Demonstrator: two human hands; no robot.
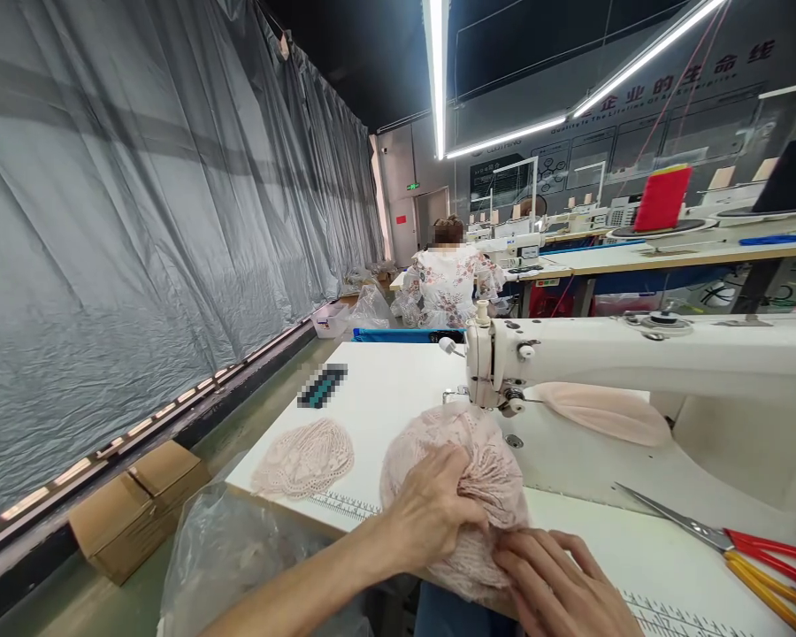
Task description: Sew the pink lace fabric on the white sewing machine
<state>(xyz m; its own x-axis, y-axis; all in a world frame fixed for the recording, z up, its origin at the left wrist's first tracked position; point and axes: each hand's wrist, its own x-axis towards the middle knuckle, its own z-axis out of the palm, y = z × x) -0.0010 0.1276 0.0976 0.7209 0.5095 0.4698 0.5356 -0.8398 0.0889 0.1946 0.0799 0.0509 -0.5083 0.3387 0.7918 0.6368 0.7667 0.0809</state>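
Observation:
A pink lace bra cup (468,442) lies bunched on the white sewing table (385,380), right under the needle head of the white sewing machine (637,363). My left hand (431,509) grips the near side of this lace piece, fingers curled into the fabric. My right hand (557,584) rests on its lower right edge, fingertips pressing the lace together. A second flat lace piece (303,460) lies apart to the left on the table. A smooth pink foam cup (607,414) sits behind the needle under the machine arm.
Scissors with red and yellow handles (736,541) lie at the right on the table. A clear plastic bag (232,557) hangs at the table's near left corner, with cardboard boxes (133,509) on the floor. Another person (447,283) sits at a farther table. A grey curtain (139,203) lines the left.

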